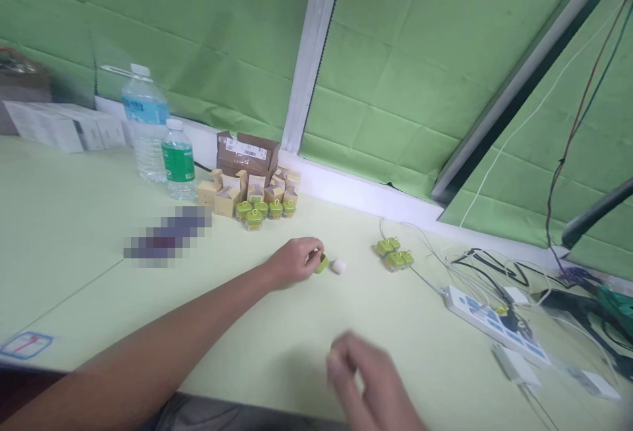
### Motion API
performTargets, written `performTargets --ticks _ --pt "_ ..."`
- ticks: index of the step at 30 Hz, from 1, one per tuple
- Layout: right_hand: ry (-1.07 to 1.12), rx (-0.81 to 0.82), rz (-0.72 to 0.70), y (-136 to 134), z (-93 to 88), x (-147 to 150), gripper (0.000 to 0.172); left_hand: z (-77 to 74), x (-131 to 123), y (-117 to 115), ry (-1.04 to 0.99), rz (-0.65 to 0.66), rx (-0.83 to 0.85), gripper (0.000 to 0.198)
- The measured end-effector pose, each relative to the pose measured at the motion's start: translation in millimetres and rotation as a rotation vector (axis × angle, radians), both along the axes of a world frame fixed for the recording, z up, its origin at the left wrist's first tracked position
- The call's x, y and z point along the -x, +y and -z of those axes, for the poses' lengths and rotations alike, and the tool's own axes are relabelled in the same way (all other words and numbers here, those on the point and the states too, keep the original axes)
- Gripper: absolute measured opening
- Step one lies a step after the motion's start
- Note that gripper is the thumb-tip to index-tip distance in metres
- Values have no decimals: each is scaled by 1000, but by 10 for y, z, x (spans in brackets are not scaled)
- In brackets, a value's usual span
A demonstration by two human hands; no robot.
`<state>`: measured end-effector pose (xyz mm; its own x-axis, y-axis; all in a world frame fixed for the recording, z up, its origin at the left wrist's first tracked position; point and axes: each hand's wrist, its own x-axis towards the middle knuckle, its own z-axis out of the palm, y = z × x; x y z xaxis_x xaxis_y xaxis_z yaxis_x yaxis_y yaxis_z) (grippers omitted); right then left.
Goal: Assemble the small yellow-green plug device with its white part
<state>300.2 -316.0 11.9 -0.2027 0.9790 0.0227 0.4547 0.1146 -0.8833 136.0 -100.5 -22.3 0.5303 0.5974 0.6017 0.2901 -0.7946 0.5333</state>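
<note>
My left hand (pixel 295 263) rests on the table with its fingers closed round a small green lid (pixel 322 263), partly hidden by the fingers. Just right of that lid lies a small pale pinkish-white rounded piece (pixel 339 266). Nearer to me, above the table, my right hand (pixel 368 378) is blurred; thumb and forefinger come together in a pinch, and what they hold, if anything, cannot be made out. Several little green-lidded clear containers (pixel 395 259) sit to the right, and more green-lidded containers (pixel 254 219) are grouped at the back.
Opened small cardboard boxes (pixel 227 200) stand before a brown carton (pixel 248 154). Left of them are a large water bottle (pixel 146 121) and a smaller green-labelled bottle (pixel 179 161). A white power strip (pixel 494 325) with tangled cables lies at right. Green blinds (pixel 395 55) hang behind.
</note>
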Motion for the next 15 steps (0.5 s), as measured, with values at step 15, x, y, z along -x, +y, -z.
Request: performTargets --ticks 15 --pt "666 7 215 1661 234 179 37 -64 -83 -12 -53 -278 61 10"
